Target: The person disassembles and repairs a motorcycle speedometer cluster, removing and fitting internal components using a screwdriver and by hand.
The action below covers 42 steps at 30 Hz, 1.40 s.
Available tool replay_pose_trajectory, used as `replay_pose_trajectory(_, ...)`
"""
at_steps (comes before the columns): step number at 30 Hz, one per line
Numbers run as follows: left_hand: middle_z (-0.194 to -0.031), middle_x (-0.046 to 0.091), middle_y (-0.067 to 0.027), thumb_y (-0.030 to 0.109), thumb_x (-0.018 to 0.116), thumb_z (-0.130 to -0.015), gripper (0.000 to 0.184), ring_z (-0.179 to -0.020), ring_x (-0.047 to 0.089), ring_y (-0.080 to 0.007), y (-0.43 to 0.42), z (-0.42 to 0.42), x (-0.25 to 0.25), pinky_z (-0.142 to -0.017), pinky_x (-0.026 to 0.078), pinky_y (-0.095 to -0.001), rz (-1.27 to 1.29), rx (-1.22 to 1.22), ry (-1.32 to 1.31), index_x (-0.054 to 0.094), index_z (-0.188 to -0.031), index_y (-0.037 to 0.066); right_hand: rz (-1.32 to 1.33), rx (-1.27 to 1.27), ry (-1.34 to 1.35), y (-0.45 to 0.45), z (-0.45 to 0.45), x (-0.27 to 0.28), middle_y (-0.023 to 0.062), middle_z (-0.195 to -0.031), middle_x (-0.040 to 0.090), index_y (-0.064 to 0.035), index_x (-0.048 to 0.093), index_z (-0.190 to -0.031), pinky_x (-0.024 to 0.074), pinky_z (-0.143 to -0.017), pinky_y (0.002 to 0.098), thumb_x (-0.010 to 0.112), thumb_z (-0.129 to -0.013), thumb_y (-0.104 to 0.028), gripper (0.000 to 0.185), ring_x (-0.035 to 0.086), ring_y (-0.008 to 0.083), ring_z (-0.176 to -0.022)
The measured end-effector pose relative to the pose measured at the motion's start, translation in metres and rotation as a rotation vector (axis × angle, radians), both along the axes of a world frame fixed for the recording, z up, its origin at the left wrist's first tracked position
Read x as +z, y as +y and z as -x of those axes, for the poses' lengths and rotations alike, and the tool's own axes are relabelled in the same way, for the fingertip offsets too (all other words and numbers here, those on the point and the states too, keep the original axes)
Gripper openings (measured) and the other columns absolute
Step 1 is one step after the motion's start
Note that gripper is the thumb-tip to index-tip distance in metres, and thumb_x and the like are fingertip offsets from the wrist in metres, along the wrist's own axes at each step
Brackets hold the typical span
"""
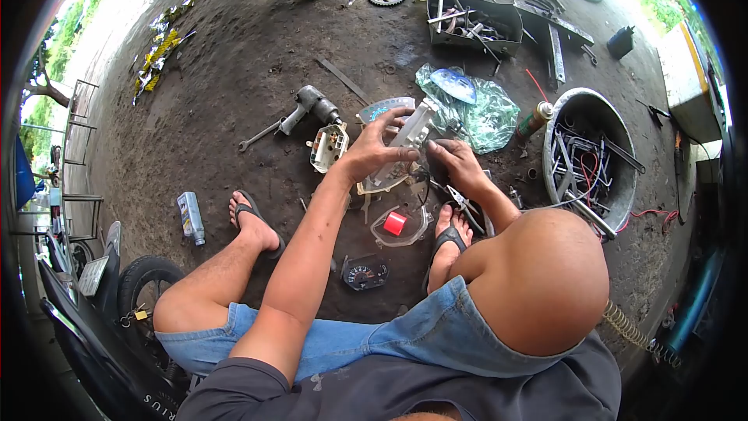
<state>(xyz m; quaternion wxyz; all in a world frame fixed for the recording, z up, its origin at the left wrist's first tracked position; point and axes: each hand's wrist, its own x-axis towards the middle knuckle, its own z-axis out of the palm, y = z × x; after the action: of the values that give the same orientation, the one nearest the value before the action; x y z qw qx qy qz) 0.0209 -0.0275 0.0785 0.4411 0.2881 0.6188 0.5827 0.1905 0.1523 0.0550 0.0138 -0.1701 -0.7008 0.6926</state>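
Note:
My left hand (380, 146) is wrapped around a pale grey plastic housing (413, 129), which looks like part of a motorcycle instrument cluster, tilted on its edge above the ground. Close beside its right side is my right hand (461, 165), fingers bent together; whatever they pinch is hidden. A thin dark cable hangs below the housing. On the ground under my hands lie a clear lens ring (415, 235), a red round piece (395, 223) and a speedometer dial (365, 273). Left of the housing sits an open white casing (329, 148). Pliers (463, 201) lie below my right hand.
An impact wrench (306, 113) and a spanner (261, 134) lie to the left. A green plastic bag (487, 113) and a spray can (536, 119) are to the right, near a metal basin (629, 187) of tools. Further back stands a toolbox (506, 45). An oil bottle (190, 218) lies by my left foot.

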Motion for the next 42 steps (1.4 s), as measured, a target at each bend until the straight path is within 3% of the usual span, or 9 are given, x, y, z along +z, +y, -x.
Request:
replay_pose_trajectory(5,-0.137,0.058,-0.0129,0.033,0.102,-0.07,0.107,-0.121,0.063,-0.0249,0.003,0.0,0.007,-0.102,0.055,-0.0406,0.058,-0.004,0.04,0.046,-0.158,0.007,-0.957,-0.047,0.338,-0.009,-0.005,-0.002,0.0212,-0.095,0.068,-0.0027,0.063,-0.111,0.0544,-0.071,0.0501,0.075,-0.096,-0.017,0.024,0.068,0.0445,-0.088)
replay_pose_trajectory(9,-0.134,0.06,-0.0155,0.042,0.104,-0.065,0.109,-0.12,0.064,-0.0274,0.003,-0.002,0.008,-0.098,0.057,-0.0412,0.063,0.02,0.029,0.051,-0.155,0.01,-0.917,-0.088,0.288,-0.008,-0.002,-0.021,0.0192,-0.081,0.065,-0.0013,0.065,-0.106,0.0536,-0.068,0.0459,0.073,-0.099,-0.02,0.022,0.067,0.0398,-0.073)
replay_pose_trajectory(14,-0.132,0.062,-0.0143,0.041,0.103,-0.065,0.105,-0.116,0.065,-0.0264,0.001,-0.004,0.007,-0.096,0.058,-0.0414,0.005,-0.01,0.014,0.054,-0.152,0.009,0.245,0.037,-0.041,0.003,-0.004,-0.014,0.0011,-0.077,0.066,0.0058,0.072,-0.105,0.0477,-0.062,0.0343,0.063,-0.11,-0.039,0.046,0.058,0.0099,-0.072)
replay_pose_trajectory(18,-0.13,0.063,-0.014,0.041,0.103,-0.066,0.104,-0.116,0.066,-0.0265,0.002,-0.004,0.011,-0.095,0.058,-0.0416,0.018,-0.001,0.009,0.055,-0.152,0.009,-0.749,-0.025,0.245,-0.006,-0.01,-0.001,0.0231,-0.092,0.071,0.0014,0.067,-0.11,0.0547,-0.069,0.0448,0.073,-0.099,-0.02,0.025,0.072,0.0402,-0.085)
replay_pose_trajectory(21,-0.129,0.064,-0.014,0.042,0.102,-0.066,0.104,-0.116,0.066,-0.0269,0.003,-0.005,0.013,-0.095,0.058,-0.0418,0.055,-0.001,0.054,0.054,-0.153,0.009,-0.945,-0.078,0.358,-0.008,-0.011,-0.016,0.023,-0.096,0.071,0.0007,0.065,-0.115,0.056,-0.07,0.0466,0.074,-0.097,-0.016,0.026,0.072,0.0422,-0.086)
replay_pose_trajectory(25,-0.132,0.065,-0.0163,0.042,0.102,-0.067,0.106,-0.118,0.066,-0.0277,0.002,-0.007,0.011,-0.098,0.057,-0.0418,0.052,-0.012,0.032,0.052,-0.155,0.008,-0.242,-0.029,0.097,-0.002,-0.008,-0.013,0.0036,-0.07,0.058,0.0026,0.069,-0.094,0.0424,-0.06,0.0319,0.069,-0.106,-0.029,0.034,0.052,0.011,-0.067)
replay_pose_trajectory(28,-0.136,0.065,-0.0181,0.042,0.101,-0.068,0.107,-0.119,0.066,-0.028,0.001,-0.006,0.011,-0.1,0.056,-0.0419,0.059,-0.034,0.005,0.051,-0.156,0.008,0.06,0.015,-0.04,0.003,-0.01,-0.015,0.0156,-0.076,0.066,0.0024,0.072,-0.101,0.0487,-0.063,0.0361,0.069,-0.106,-0.031,0.034,0.056,0.0137,-0.067)
replay_pose_trajectory(34,-0.135,0.066,-0.0182,0.042,0.101,-0.069,0.106,-0.12,0.066,-0.0281,0.002,-0.008,0.014,-0.102,0.055,-0.0427,0.086,-0.033,0.023,0.051,-0.157,0.009,-0.817,-0.143,0.364,-0.018,-0.014,-0.011,0.0238,-0.082,0.069,0.002,0.067,-0.104,0.0535,-0.069,0.0463,0.067,-0.103,-0.019,0.021,0.069,0.0468,-0.081)
replay_pose_trajectory(42,-0.131,0.067,-0.0163,0.041,0.101,-0.069,0.103,-0.118,0.066,-0.0278,0.0,-0.003,0.018,-0.1,0.056,-0.0428,0.041,-0.08,0.021,0.053,-0.155,0.012,-0.174,0.038,0.053,0.0,-0.007,-0.006,0.0226,-0.078,0.07,0.0058,0.07,-0.098,0.0489,-0.062,0.042,0.068,-0.105,-0.028,0.035,0.059,0.0269,-0.062)
